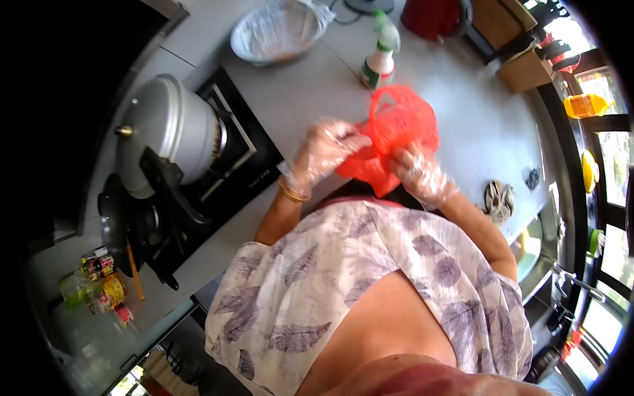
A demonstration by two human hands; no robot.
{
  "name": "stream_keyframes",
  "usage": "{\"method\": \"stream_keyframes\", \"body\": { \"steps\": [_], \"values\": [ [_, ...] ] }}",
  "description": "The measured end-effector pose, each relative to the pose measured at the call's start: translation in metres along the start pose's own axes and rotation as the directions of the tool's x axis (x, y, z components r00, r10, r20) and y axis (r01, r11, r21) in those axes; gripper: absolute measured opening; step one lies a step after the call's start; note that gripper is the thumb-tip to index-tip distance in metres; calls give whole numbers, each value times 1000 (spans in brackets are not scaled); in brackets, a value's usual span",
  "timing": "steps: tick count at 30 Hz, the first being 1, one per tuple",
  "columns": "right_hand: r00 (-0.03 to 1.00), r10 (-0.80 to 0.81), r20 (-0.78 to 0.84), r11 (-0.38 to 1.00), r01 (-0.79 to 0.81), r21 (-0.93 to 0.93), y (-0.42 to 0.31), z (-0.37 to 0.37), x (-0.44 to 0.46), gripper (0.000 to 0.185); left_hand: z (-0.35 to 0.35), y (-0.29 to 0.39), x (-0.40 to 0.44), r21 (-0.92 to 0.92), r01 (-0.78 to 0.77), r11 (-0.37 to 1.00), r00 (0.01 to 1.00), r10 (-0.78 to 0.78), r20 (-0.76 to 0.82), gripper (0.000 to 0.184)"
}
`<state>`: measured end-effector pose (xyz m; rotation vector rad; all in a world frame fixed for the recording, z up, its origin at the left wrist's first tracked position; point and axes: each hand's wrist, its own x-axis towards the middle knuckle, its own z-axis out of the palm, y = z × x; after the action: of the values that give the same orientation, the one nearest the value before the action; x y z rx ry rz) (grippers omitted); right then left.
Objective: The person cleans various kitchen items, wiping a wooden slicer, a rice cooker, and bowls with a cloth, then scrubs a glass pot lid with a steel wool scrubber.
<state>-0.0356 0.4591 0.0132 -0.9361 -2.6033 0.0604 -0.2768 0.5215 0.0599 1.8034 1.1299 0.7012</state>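
A thin red plastic bag [413, 119] with loop handles hangs over the counter edge, in front of my body. My right hand [421, 175], in a clear plastic glove, is closed round the gathered plastic on the bag's near right side. My left hand [327, 153] wears a similar glove, with a gold bangle at the wrist. Its fingers are bent and pinched together at the left side of the bag, seemingly on its edge. What the bag contains, if anything, cannot be made out. Just beyond it stands a spray bottle [381, 59] with a green and white head.
On the left, a large pressure cooker [155, 132] sits on the black gas stove [261, 155] beside a dark pan [115, 221]. A plastic-covered bowl [274, 33] and a red kettle [432, 16] stand farther back. A grey cloth [500, 201] lies near the sink [531, 247].
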Motion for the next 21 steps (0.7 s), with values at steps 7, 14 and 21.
{"method": "stream_keyframes", "body": {
  "steps": [7, 14, 21],
  "values": [
    [986, 30, -167, 995, -13, 101, -3, -33, -45, 39, 51, 30, 4, 65, -107, 992, 993, 104, 51, 41],
    [877, 137, -461, 988, -152, 6, 5, -48, -103, 26, 123, 63, -3, -393, 10, 919, 993, -54, -101, 32],
    [695, 392, -603, 911, -383, 152, 42, -66, -127, 17, 109, 75, -6, -498, -60, 865, 887, -183, -424, 25]
  ]
}}
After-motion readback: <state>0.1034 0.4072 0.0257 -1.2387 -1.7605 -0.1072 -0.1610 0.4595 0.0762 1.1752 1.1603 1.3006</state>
